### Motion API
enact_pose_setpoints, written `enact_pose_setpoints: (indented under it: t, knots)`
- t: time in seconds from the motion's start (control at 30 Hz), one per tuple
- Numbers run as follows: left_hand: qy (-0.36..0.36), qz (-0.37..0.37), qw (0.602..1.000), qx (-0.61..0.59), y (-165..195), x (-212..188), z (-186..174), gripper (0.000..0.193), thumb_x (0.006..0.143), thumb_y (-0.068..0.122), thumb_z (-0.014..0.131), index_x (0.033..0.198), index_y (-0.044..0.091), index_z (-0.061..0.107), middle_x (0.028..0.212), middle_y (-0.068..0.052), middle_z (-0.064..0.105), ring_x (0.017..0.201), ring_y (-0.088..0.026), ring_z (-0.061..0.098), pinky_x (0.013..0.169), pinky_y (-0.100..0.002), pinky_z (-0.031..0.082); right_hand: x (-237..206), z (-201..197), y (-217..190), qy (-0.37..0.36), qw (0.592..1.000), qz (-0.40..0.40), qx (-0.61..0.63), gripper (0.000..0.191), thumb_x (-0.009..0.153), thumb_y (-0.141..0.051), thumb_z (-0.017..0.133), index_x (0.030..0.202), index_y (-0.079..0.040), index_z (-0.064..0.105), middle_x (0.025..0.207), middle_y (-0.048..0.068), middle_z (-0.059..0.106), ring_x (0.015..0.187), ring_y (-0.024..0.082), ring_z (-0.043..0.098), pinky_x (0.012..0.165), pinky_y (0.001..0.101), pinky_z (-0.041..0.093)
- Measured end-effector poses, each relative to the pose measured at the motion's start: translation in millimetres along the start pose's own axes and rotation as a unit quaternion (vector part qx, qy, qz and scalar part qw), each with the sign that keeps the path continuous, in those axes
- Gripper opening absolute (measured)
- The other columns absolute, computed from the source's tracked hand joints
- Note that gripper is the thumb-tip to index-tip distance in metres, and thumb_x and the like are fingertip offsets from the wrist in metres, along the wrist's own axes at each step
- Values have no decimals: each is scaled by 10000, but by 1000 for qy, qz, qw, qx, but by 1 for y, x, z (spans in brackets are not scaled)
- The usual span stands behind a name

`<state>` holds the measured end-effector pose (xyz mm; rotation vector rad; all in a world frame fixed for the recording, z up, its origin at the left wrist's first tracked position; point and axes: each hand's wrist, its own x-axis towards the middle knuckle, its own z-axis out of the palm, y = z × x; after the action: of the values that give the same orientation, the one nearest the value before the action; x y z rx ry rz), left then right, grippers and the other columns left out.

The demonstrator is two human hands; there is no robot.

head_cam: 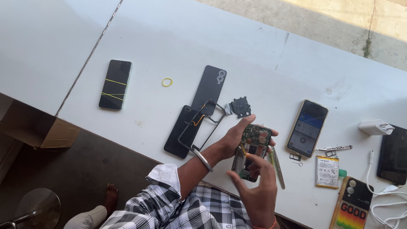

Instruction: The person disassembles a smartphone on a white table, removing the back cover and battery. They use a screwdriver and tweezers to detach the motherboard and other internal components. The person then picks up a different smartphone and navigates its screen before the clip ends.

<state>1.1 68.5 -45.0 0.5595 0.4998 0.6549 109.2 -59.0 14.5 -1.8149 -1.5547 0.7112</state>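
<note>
Opened black smartphone with exposed green circuit board gripped in left hand; right hand open, fingertips touching it, above white counter.

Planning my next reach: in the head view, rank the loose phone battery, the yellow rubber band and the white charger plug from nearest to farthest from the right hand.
1. White-labelled phone battery, right of the right hand.
2. White charger plug, far right.
3. Yellow rubber band, upper left, beyond the phone parts.

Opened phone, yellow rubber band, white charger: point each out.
opened phone (253, 144), head view, exposed circuit board.
yellow rubber band (167, 82), head view, on its ring.
white charger (373, 127), head view, body's middle.
</note>
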Motion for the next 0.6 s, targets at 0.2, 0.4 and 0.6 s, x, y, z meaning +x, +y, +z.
enact_pose_setpoints:
  t: [0.2,0.4,0.6]
  knots:
    - [5,3,998,-56,-6,6,-12,759,1113,538,178,1346,-52,594,1050,-220,698,918,-311,708,832,-475,601,-23,-1,20,-109,953,-284,-6,804,713,-294,865,1413,-50,553,1435,163,572,1242,354,596,990,451,520]
    - [-18,6,995,-102,-12,3,-26,720,1125,500,178,1417,-36,560,1099,-216,688,954,-319,706,875,-496,613,-16,-15,43,75,984,35,157,402,898,-125,772,1233,-5,586,1298,160,558,1051,186,646,873,357,590]
    - [-31,-14,991,-131,-8,8,-19,785,1094,614,171,1407,0,547,1128,-214,687,996,-320,698,857,-477,617,13,0,50,-96,903,222,356,453,870,-148,720,1266,42,606,1085,105,728,965,153,690,798,307,579]
